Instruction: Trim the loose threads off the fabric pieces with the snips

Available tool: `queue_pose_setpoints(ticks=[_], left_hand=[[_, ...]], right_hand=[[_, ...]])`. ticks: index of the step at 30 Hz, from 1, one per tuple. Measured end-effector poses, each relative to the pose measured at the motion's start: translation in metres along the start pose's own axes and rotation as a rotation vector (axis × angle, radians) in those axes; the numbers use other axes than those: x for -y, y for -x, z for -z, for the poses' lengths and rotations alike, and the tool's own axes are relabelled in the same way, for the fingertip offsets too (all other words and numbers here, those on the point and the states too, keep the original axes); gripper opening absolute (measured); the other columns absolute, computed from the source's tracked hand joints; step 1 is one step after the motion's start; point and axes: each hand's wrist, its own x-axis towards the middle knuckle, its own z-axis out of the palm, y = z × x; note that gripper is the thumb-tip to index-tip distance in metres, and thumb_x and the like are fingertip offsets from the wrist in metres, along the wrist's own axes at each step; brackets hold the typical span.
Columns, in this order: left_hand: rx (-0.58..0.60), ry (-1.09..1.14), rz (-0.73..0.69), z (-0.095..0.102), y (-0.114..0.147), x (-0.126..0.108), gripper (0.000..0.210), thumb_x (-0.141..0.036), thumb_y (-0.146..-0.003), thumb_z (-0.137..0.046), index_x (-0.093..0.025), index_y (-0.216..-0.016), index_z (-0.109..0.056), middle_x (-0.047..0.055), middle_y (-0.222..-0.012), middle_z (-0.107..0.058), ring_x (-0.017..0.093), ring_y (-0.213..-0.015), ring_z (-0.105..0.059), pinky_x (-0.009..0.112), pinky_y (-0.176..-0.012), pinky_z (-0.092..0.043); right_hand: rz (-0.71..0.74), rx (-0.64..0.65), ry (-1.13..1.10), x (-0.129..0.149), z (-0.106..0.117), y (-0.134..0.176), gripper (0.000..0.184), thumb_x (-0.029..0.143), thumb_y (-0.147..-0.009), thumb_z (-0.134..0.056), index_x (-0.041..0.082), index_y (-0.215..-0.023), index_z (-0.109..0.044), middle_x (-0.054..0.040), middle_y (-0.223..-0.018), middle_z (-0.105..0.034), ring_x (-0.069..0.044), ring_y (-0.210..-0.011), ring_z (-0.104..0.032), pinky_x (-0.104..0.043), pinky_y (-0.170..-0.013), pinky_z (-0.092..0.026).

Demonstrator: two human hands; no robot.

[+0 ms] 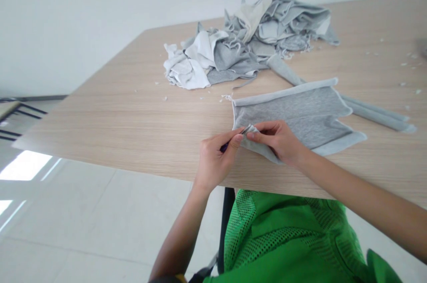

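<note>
A grey knit fabric piece (293,111) with pale folded edges lies flat near the table's front edge. Its far end is cut into points. At its near left corner my right hand (278,140) pinches the fabric between thumb and fingers. Close against it, my left hand (218,156) is closed, thumb and forefinger pressed on the same bunched corner. A small dark purple thing (224,147) shows inside my left hand, mostly hidden, so its kind cannot be told. The fingertips of both hands almost touch.
A heap of grey and white fabric scraps (233,51) lies toward the back of the wooden table (133,109). Long rolled grey strips (376,111) lie behind the fabric piece. Bits of lint dot the tabletop. A green mesh garment (283,234) shows below the front edge.
</note>
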Motion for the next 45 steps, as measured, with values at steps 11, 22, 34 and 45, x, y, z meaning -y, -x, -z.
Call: queue_pose_setpoints(ticks=[11, 22, 34, 45], left_hand=[[-0.003, 0.042, 0.095, -0.002, -0.002, -0.002, 0.025, -0.031, -0.098, -0.063, -0.021, -0.115, -0.078, 0.004, -0.109, -0.080, 0.021, -0.096, -0.076, 0.028, -0.082, -0.058], [-0.050, 0.092, 0.115, -0.001, -0.002, 0.000, 0.026, -0.033, -0.098, -0.063, -0.019, -0.113, -0.079, 0.006, -0.105, -0.081, 0.022, -0.093, -0.075, 0.030, -0.082, -0.058], [-0.168, -0.049, 0.103, 0.015, -0.008, 0.011, 0.042, -0.048, -0.101, -0.054, -0.017, -0.115, -0.077, 0.003, -0.079, -0.078, 0.014, -0.062, -0.068, 0.024, -0.055, -0.053], [-0.054, -0.691, 0.152, 0.045, -0.051, 0.034, 0.026, -0.033, -0.091, -0.063, -0.017, -0.106, -0.079, 0.017, -0.091, -0.077, 0.034, -0.084, -0.072, 0.042, -0.079, -0.051]], right_hand=[[0.007, -0.028, 0.018, -0.002, 0.002, -0.001, 0.022, 0.040, -0.063, -0.093, 0.024, -0.075, -0.083, -0.0007, -0.075, -0.079, -0.014, -0.065, -0.067, -0.026, -0.064, -0.052], [0.026, -0.028, 0.083, 0.000, 0.001, 0.000, 0.022, 0.040, -0.065, -0.091, 0.024, -0.075, -0.083, -0.0010, -0.075, -0.079, -0.015, -0.067, -0.067, -0.027, -0.065, -0.050], [0.015, -0.045, 0.110, 0.002, -0.001, 0.000, 0.021, 0.036, -0.059, -0.095, 0.024, -0.072, -0.083, -0.0009, -0.076, -0.079, -0.017, -0.068, -0.068, -0.028, -0.065, -0.051], [0.019, -0.053, 0.120, -0.002, 0.000, 0.001, 0.021, 0.037, -0.062, -0.094, 0.025, -0.075, -0.084, -0.0029, -0.081, -0.080, -0.016, -0.071, -0.070, -0.027, -0.067, -0.054]])
